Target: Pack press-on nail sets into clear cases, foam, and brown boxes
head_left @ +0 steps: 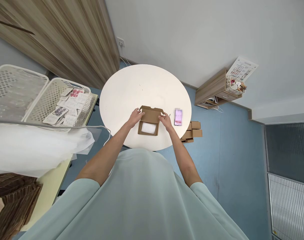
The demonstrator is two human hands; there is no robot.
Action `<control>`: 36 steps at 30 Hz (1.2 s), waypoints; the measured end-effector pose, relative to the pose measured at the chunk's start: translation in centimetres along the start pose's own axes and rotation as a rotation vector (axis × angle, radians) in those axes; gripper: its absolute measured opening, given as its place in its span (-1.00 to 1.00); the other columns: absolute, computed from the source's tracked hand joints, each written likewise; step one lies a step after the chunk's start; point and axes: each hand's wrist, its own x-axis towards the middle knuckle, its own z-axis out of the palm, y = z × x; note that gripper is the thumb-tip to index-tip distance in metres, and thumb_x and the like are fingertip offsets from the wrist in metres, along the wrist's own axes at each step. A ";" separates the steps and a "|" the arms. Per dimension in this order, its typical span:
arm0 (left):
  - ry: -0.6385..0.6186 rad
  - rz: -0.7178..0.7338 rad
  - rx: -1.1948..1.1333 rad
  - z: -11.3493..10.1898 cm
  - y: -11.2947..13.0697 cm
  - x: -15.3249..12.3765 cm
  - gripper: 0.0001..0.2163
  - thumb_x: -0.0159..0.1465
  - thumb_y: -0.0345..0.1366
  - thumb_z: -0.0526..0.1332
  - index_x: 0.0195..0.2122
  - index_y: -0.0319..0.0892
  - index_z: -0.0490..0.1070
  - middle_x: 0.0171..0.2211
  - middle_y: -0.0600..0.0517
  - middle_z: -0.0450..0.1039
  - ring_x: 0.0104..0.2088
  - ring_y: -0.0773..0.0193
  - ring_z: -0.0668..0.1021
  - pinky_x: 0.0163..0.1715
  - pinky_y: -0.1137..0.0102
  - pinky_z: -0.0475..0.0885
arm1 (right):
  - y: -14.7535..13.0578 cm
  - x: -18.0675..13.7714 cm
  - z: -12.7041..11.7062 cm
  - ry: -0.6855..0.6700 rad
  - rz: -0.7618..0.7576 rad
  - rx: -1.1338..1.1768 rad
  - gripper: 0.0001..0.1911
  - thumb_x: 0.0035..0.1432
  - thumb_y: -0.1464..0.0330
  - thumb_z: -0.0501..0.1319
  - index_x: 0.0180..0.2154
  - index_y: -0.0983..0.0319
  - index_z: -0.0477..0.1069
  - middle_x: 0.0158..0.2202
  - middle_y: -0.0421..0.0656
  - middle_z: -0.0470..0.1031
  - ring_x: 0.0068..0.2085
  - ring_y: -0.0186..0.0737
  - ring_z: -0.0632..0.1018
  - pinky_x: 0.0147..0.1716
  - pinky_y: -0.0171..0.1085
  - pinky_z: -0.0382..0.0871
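A small brown cardboard box (140,128) lies near the front of the round white table (122,86), its lid (151,115) raised on the far side. Inside the box rests a white padded wrap or packet (149,128). My left hand (136,117) grips the lid's left edge with thumb and fingers. At the lid's right edge, my right hand (165,120) pinches the cardboard in the same way. What the white packet contains, if anything, is hidden.
A phone (178,117) with a blurred screen lies on the table's right. Cardboard boxes (193,130) are stacked beyond that edge. White perforated baskets (57,100), one holding packets, stand left above white sheeting (37,146) and flattened cardboard (14,203). A wooden cabinet (213,88) stands right.
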 end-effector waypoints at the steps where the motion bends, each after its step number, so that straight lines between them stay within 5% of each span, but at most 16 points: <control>1: 0.005 0.029 0.008 0.1 0.4 -0.1 -0.22 0.38 -0.23 0.32 0.57 -0.27 0.08 0.53 -0.35 0.22 0.49 -0.06 0.36 0.39 0.13 0.39 | -0.3 0.0 -0.1 -0.006 -0.012 -0.024 -0.19 0.35 0.21 0.33 0.50 0.26 0.15 0.37 0.15 0.49 0.28 -0.05 0.59 0.30 -0.06 0.49; 9: 0.024 0.188 0.075 0.5 0.2 -2.5 -0.32 0.34 -0.30 0.32 0.48 -0.23 0.23 0.49 -0.30 0.29 0.42 -0.05 0.45 0.37 0.11 0.42 | -0.7 -2.5 0.0 0.025 -0.135 -0.184 -0.29 0.36 0.29 0.29 0.47 0.22 0.25 0.37 0.10 0.49 0.27 -0.05 0.60 0.26 -0.09 0.53; 15: 0.066 0.190 0.112 0.8 -2.8 -5.6 -0.36 0.31 -0.35 0.29 0.43 -0.24 0.30 0.44 -0.26 0.36 0.39 -0.05 0.49 0.40 0.11 0.40 | 1.9 -6.2 0.5 0.015 -0.149 -0.271 -0.33 0.38 0.33 0.20 0.46 0.22 0.27 0.37 0.10 0.48 0.28 -0.04 0.59 0.26 -0.07 0.54; 21: 0.055 0.308 0.385 0.9 -6.5 -8.2 -0.33 0.19 -0.46 0.23 0.38 -0.18 0.36 0.39 -0.21 0.41 0.39 -0.09 0.48 0.40 0.05 0.40 | 4.8 -9.9 1.5 -0.031 -0.255 -0.386 -0.30 0.32 0.42 0.18 0.46 0.24 0.26 0.40 0.13 0.41 0.31 -0.02 0.54 0.32 -0.03 0.48; 28: 0.070 0.440 0.590 -0.2 -8.5 -10.5 -0.33 0.33 -0.38 0.20 0.50 -0.17 0.22 0.50 -0.24 0.26 0.48 -0.10 0.35 0.47 0.00 0.30 | 5.8 -13.0 1.6 0.032 -0.258 -0.598 -0.26 0.38 0.32 0.25 0.50 0.23 0.16 0.47 0.14 0.30 0.49 0.07 0.33 0.46 0.06 0.31; 36: 0.054 0.391 0.672 -0.7 -9.0 -12.3 -0.49 0.46 -0.33 0.09 0.43 -0.09 0.36 0.45 -0.13 0.39 0.43 -0.04 0.44 0.43 0.08 0.34 | 5.5 -15.0 1.5 0.040 -0.260 -0.707 -0.44 0.53 0.30 0.07 0.46 0.26 0.25 0.37 0.12 0.47 0.37 0.10 0.48 0.36 0.06 0.39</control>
